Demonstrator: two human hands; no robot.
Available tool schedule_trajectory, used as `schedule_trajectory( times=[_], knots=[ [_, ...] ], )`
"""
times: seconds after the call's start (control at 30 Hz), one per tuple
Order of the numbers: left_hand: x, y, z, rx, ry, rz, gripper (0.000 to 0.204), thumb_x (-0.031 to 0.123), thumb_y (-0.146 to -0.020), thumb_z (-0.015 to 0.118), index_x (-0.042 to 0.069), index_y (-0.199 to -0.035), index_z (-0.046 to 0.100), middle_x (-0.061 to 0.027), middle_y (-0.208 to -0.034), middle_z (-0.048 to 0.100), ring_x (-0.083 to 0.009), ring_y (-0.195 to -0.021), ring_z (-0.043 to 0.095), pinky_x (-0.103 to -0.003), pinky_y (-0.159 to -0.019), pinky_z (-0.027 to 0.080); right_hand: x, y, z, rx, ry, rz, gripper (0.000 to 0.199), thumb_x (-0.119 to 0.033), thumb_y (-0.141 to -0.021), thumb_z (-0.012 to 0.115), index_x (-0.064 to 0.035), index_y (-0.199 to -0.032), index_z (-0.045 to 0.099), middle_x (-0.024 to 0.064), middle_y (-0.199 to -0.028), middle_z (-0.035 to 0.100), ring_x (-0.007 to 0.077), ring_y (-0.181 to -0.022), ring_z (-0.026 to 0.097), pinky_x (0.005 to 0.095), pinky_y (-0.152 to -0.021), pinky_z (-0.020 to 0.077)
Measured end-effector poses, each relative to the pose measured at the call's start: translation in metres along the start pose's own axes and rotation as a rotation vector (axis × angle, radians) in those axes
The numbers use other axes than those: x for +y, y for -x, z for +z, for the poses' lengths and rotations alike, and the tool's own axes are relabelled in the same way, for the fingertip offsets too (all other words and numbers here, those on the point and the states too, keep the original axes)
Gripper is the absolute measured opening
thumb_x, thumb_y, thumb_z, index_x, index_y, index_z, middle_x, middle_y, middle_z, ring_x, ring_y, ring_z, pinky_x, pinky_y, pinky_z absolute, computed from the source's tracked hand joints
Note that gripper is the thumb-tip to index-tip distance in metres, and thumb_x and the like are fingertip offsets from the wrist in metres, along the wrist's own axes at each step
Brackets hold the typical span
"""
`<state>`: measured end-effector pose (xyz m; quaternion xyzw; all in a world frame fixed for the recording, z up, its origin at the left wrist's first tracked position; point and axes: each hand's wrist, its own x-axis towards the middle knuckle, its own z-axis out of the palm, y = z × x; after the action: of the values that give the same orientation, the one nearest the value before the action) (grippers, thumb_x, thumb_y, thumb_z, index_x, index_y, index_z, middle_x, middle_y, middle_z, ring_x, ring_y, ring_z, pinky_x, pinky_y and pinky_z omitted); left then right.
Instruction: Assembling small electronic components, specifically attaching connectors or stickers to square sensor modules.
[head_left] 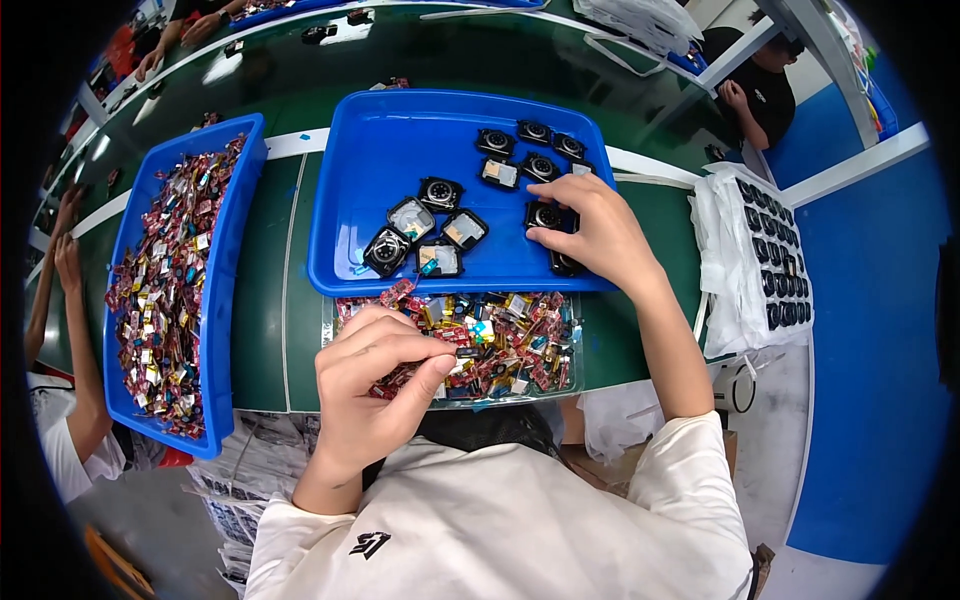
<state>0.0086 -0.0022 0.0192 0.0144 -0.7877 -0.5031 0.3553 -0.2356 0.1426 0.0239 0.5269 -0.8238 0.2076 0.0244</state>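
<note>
My left hand point(375, 385) hovers over a clear tray point(575, 375) of small red and multicoloured parts, pinching a tiny dark part point(466, 352) between thumb and fingers. My right hand point(590, 228) reaches into the blue tray point(370, 150), its fingertips on a black square watch-like case point(545, 214), with another case partly hidden under the palm. Several more black cases point(440, 192) lie scattered in the same blue tray, some face up with round centres, some showing pale backs.
A long blue bin point(225, 300) at the left is heaped with the same red parts. A white cloth holding rows of black cases point(775, 260) lies at the right. Other people's arms point(60, 290) show at the left edge, another person point(760, 90) at the far right.
</note>
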Motion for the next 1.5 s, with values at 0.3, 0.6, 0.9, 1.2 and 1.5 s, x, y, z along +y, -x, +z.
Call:
schedule_trajectory(
  times=[0.3, 0.6, 0.9, 1.2, 1.5],
  knots=[
    [-0.006, 0.001, 0.005, 0.028, 0.456, -0.197, 0.004, -0.002, -0.074, 0.069, -0.001, -0.076, 0.067, -0.0165, -0.107, 0.063, -0.018, -0.092, 0.056, -0.03, -0.082, 0.042, -0.051, 0.037, 0.01, 0.138, -1.283, 0.152, 0.059, -0.018, -0.083, 0.068, 0.0055, -0.132, 0.044, 0.0161, -0.111, 0.06, 0.0203, -0.104, 0.06, 0.031, -0.086, 0.0509],
    [-0.005, -0.007, 0.016, 0.071, 0.283, -0.269, 0.002, 0.0, -0.074, 0.069, 0.0, -0.076, 0.068, -0.0158, -0.112, 0.065, -0.0194, -0.098, 0.056, -0.031, -0.086, 0.043, -0.111, 0.068, 0.047, 0.16, -1.652, 0.066, 0.048, 0.005, -0.087, 0.056, 0.0087, -0.133, 0.042, 0.0176, -0.13, 0.05, 0.0238, -0.12, 0.051, 0.0345, -0.098, 0.0455],
    [-0.001, -0.005, 0.019, 0.152, 0.245, -0.36, 0.002, -0.001, -0.076, 0.068, 0.0, -0.074, 0.067, -0.0119, -0.099, 0.07, -0.0167, -0.088, 0.058, -0.029, -0.08, 0.042, -0.119, 0.072, 0.05, 0.233, -1.601, 0.096, 0.047, 0.011, -0.085, 0.057, 0.0093, -0.131, 0.044, 0.0154, -0.129, 0.049, 0.0209, -0.118, 0.052, 0.0287, -0.089, 0.0508],
    [-0.001, -0.004, 0.022, 0.158, 0.257, -0.365, 0.009, -0.003, -0.077, 0.065, 0.002, -0.069, 0.063, -0.01, -0.094, 0.072, -0.0142, -0.081, 0.059, -0.03, -0.08, 0.041, -0.125, 0.076, 0.05, 0.315, -1.505, 0.063, 0.046, 0.012, -0.084, 0.057, 0.0079, -0.129, 0.048, 0.0153, -0.131, 0.048, 0.0192, -0.117, 0.052, 0.0267, -0.087, 0.051],
    [0.001, 0.0, 0.021, 0.117, 0.131, -0.329, 0.006, -0.005, -0.081, 0.062, -0.004, -0.075, 0.061, -0.0153, -0.094, 0.069, -0.0136, -0.085, 0.06, -0.025, -0.075, 0.047, -0.128, 0.075, 0.053, 0.366, -1.463, 0.045, 0.044, 0.011, -0.083, 0.056, 0.0082, -0.126, 0.05, 0.0166, -0.129, 0.049, 0.0201, -0.116, 0.054, 0.0294, -0.093, 0.0501]
  ],
)
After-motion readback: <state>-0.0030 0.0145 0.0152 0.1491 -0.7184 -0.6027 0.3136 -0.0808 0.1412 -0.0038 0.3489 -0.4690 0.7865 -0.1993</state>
